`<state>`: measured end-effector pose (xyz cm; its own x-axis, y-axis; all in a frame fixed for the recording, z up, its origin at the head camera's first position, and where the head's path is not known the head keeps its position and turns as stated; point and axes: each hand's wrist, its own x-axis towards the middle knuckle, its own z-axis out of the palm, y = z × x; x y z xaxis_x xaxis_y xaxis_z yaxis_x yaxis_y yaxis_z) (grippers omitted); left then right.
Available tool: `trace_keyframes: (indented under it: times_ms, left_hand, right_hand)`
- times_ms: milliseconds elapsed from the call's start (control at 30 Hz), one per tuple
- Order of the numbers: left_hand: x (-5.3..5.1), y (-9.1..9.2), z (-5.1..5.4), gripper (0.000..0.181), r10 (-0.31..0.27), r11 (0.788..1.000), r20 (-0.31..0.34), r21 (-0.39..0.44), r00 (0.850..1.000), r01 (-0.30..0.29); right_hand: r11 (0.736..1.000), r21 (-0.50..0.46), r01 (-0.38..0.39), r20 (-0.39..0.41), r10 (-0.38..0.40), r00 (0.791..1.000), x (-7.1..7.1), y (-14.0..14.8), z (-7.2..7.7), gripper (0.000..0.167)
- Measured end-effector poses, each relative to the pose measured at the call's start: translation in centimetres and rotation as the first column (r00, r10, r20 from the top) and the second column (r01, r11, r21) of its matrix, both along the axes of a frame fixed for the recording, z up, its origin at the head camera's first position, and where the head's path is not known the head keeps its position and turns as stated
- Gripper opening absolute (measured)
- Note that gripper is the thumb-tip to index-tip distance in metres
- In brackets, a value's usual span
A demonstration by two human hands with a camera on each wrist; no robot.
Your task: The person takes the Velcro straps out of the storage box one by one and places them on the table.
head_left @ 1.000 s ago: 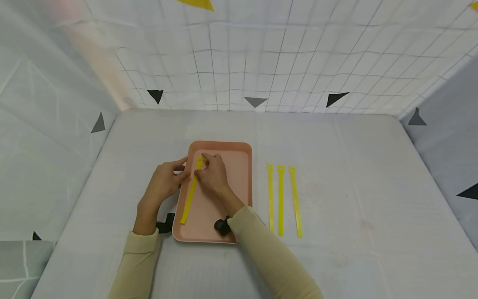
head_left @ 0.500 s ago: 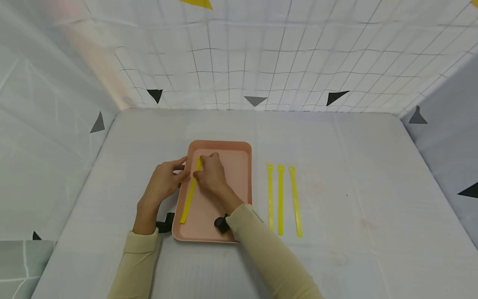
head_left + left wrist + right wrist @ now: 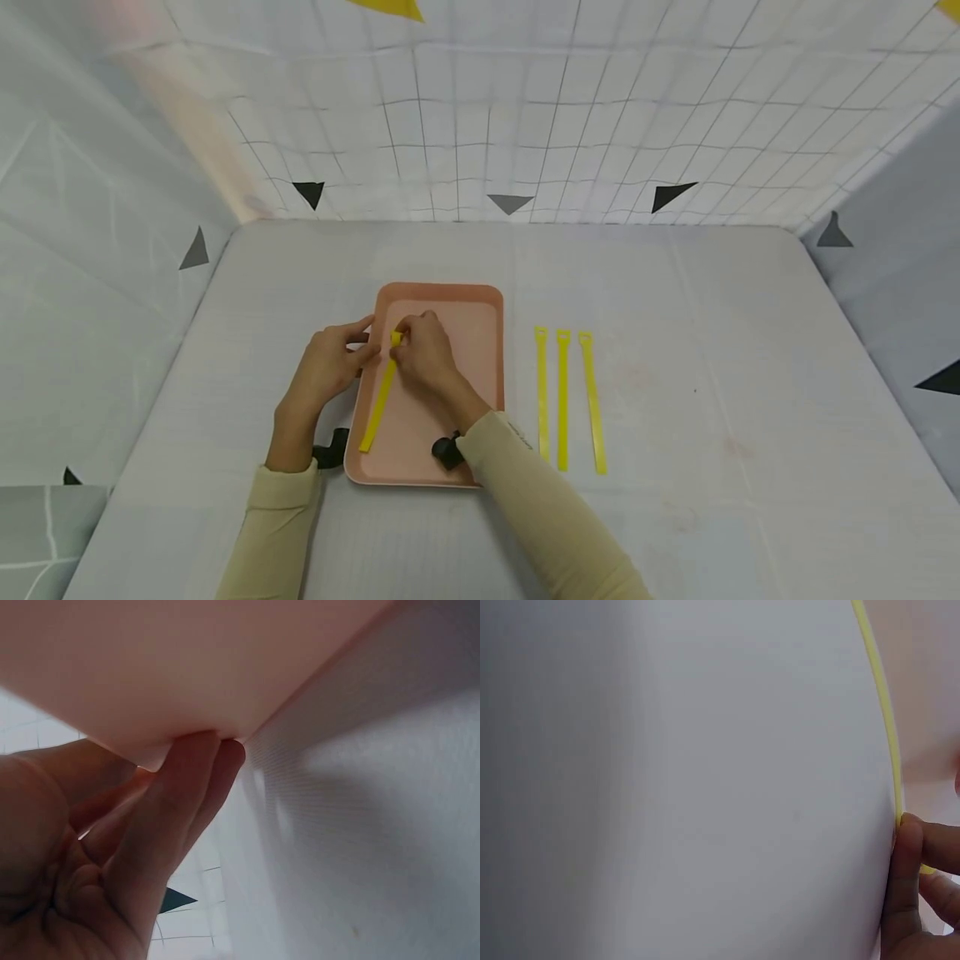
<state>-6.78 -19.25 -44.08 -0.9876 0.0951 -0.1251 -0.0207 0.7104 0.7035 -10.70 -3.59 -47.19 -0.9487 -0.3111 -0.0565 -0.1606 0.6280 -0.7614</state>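
My left hand [image 3: 324, 367] holds the left rim of a pink tray [image 3: 468, 400], thumb over the edge. In the left wrist view its fingers [image 3: 176, 787] press against the tray's outer side [image 3: 180, 667]. Inside the tray, my right hand [image 3: 426, 354] pinches a yellow cable strap [image 3: 379, 408] near its slotted head, which is partly hidden by the fingers. From there the strap slants down toward the tray's near left corner. The right wrist view shows the strap [image 3: 885, 712] edge-on, running into the pinching fingertips [image 3: 909, 836].
Right of the tray lie three more yellow cable straps [image 3: 563, 400], side by side with their slotted heads at the far end. A black wrist device [image 3: 447, 452] hangs over the tray below the right sleeve. A gridded white sheet [image 3: 517, 117] rises behind the table.
The strap's head end has come up and toward me in my right fingers, and looks bent now. My left hand stays on the rim; the three straps outside have not moved.
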Motion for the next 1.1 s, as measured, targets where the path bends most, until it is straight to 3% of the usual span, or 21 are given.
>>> trace_keyframes:
  times_ms: [267, 500, 700, 933, 1100]
  left_hand:
    - [0.0, 0.0, 0.1, 0.051, -0.006, 1.0, -0.005, 0.007, 1.0, 0.006]
    - [0.0, -0.1, 0.0, 0.051, -0.013, 1.0, -0.006, 0.007, 1.0, 0.013]
    - [0.0, -0.1, 0.0, 0.052, -0.017, 1.0, -0.008, -0.005, 1.0, 0.017]
    - [-0.1, -0.1, 0.0, 0.052, -0.02, 1.0, -0.01, 0.004, 1.0, 0.02]
    - [0.0, -0.1, 0.0, 0.052, -0.024, 1.0, -0.011, 0.012, 1.0, 0.025]
  right_hand:
    - [0.995, -0.098, 0.013, -0.005, -0.013, 1.0, 0.2, 0.3, 0.2, 0.027]
    - [0.98, -0.189, 0.061, 0.065, -0.05, 0.997, 0.6, 0.4, 0.7, 0.033]
    - [0.963, -0.244, 0.115, 0.093, -0.094, 0.991, 0.7, 0.6, 0.7, 0.045]
    - [0.936, -0.329, 0.124, 0.12, -0.089, 0.989, 0.6, 0.8, 1.1, 0.064]
    - [0.927, -0.343, 0.153, 0.149, -0.108, 0.983, 0.7, 0.8, 1.2, 0.068]
